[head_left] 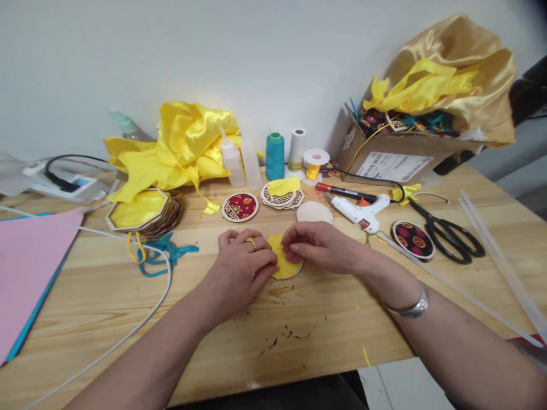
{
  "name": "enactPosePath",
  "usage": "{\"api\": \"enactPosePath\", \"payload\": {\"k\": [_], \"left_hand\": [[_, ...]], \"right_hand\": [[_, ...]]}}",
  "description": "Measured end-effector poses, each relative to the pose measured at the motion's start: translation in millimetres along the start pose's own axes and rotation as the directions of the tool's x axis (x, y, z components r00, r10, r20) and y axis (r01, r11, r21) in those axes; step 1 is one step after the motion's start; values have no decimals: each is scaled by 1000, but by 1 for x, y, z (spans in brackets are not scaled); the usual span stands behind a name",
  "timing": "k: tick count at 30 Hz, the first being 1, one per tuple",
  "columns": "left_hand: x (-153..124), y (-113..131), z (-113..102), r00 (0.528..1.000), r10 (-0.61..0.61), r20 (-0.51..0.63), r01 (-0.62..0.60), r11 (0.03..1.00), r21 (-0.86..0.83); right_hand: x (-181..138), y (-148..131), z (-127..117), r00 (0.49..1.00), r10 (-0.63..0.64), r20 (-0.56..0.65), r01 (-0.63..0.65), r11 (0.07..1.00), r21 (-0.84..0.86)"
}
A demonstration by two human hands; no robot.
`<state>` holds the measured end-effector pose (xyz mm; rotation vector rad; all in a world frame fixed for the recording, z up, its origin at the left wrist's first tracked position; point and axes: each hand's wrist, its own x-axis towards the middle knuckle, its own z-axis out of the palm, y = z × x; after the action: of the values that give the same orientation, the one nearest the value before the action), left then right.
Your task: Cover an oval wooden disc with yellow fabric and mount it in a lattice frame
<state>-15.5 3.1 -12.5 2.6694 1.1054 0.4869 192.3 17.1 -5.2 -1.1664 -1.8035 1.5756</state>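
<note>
Yellow cloth (285, 269) covers a small round piece on the wooden table (342, 319), at the centre of the view, between a person's two bare hands. A pale edge of the piece shows at its lower right. The left hand (245, 265), with a gold ring, lies over the cloth's left side, fingers bent and touching it; whether they pinch or only press, I cannot tell. The right hand (316, 245), a silver bracelet (416, 303) on its wrist, is curled at the right side, thumb and fingertips drawn close together; what lies between them is hidden.

Just beyond the hands, from left to right, are a red patterned disc (240, 207), openwork wooden pieces (277, 199) topped with a yellow scrap (284, 186), and a plain pale disc (315, 213). Further right are a white glue gun (359, 213), a dark patterned disc (413, 239) and black-handled scissors (455, 238).

To the left, teal ribbon (168, 253) lies beside stacked octagonal frames (171, 213), and pink sheets (34, 262) sit near the table's edge.

Along the wall stand crumpled yellow satin (188, 148), a squeeze bottle (232, 163), a teal thread spool (275, 158) and, at right, a cardboard box (393, 162) heaped with gold fabric (491, 74).
</note>
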Motion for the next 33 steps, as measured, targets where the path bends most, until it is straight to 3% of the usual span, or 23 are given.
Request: {"api": "enactPosePath", "payload": {"k": [8, 12, 16, 19, 22, 28, 33], "left_hand": [[-1, 3, -3, 996, -62, 68, 68, 994, -88], [-1, 7, -7, 995, -90, 53, 96, 986, -137], [-3, 6, -7, 982, -109, -153, 87, 986, -139], [-5, 3, -6, 924, -150, -352, 114, 986, -122], [-5, 1, -6, 862, -189, -470, 142, 981, -134], [-2, 1, -7, 793, -213, -570, 157, 977, -146], [-3, 2, -6, 761, -228, -607, 161, 973, -164]], "right_hand": [[-2, -4, -2, 999, -40, -3, 40, 996, 86], [1, -8, -7, 979, -77, -188, 106, 983, 147], [5, -21, -13, 933, -74, -353, 64, 997, -41], [15, -38, -14, 915, -153, -374, 14, 937, -348], [41, -54, -12, 878, -223, -423, -48, 838, -543], [108, -61, 1, 831, -238, -502, -138, 787, -601], [137, -59, 12, 789, -232, -569, -220, 758, -614]]}}
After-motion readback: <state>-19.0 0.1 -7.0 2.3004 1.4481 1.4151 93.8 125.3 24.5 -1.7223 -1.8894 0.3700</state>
